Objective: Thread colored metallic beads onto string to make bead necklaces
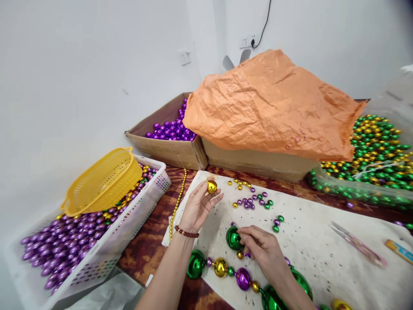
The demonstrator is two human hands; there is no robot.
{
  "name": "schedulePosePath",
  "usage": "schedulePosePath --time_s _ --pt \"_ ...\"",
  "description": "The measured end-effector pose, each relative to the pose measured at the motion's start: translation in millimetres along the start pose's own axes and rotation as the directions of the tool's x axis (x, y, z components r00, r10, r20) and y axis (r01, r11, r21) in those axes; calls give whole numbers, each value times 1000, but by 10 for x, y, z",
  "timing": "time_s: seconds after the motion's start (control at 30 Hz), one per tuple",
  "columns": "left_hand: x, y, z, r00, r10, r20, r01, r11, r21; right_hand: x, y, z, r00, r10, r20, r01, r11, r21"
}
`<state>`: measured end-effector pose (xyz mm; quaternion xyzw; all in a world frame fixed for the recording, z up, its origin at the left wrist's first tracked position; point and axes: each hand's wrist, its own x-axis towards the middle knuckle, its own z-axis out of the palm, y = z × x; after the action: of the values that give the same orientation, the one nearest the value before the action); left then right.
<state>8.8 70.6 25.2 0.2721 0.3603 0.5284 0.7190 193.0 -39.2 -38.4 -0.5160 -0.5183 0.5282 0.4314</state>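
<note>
My left hand (200, 202), with a brown bead bracelet at the wrist, holds a shiny gold ball bead (212, 186) between its fingertips. A thin pale thread (227, 210) runs down from that bead to my right hand (260, 245), whose thumb and fingers pinch it. Next to the right fingers lies a large green ball (234, 238). Below both hands curves a strung garland of purple balls (243, 278), gold balls (221, 267) and green balls (195, 264), partly hidden by my right forearm. Whether a needle is on the thread I cannot tell.
Loose small beads (248, 202) lie on the white cloth (309, 232), with thread snips (358, 243) at right. A white basket (129, 224) of beads carries a yellow basket (103, 183). Behind are a cardboard box (167, 150), an orange sack (271, 107) and a clear bead container (361, 185).
</note>
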Motion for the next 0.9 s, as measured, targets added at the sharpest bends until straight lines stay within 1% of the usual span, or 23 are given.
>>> schedulePosePath --time_s 0.23,0.4,0.47,0.53,0.6,0.63,0.67,0.7,0.73,0.77,0.8,0.83,0.87,0.9 --pt "-115 17 97 997 32 70 -36 998 55 26 -18 44 999 39 -13 -38 998 48" --pt "-243 -65 163 995 18 94 -28 993 113 96 -88 107 998 49 -38 -46 995 84" --pt "-304 -118 159 993 -22 119 2 986 170 115 -125 129 998 47 -49 -42 994 100" --pt "-335 -167 124 984 -89 156 50 970 239 121 -152 142 997 36 -70 -27 992 126" --pt "-300 -210 64 975 -143 171 84 946 314 115 -162 145 995 30 -91 -15 987 158" --pt "-251 -231 32 976 -145 160 76 925 372 108 -161 143 995 32 -93 -16 985 173" --pt "-180 -254 2 981 -125 146 46 890 453 101 -158 139 995 38 -88 -21 982 187" --pt "-91 -282 -21 986 -87 142 -6 831 556 92 -154 135 996 47 -78 -31 979 200" --pt "11 -317 -36 986 -35 161 -82 742 665 83 -150 132 996 56 -68 -40 977 211" --pt "120 -358 -40 976 12 217 -177 625 761 74 -148 128 996 62 -62 -47 974 221" --pt "229 -405 -35 952 37 304 -282 491 824 66 -147 125 996 68 -60 -52 972 230" --pt "333 -458 -21 914 29 405 -388 362 848 59 -150 123 995 72 -62 -55 970 237" --pt "429 -514 1 865 3 501 -486 250 838 52 -154 120 995 75 -64 -58 968 245" --pt "511 -572 28 813 -33 582 -571 159 806 47 -160 118 995 77 -64 -58 966 252"
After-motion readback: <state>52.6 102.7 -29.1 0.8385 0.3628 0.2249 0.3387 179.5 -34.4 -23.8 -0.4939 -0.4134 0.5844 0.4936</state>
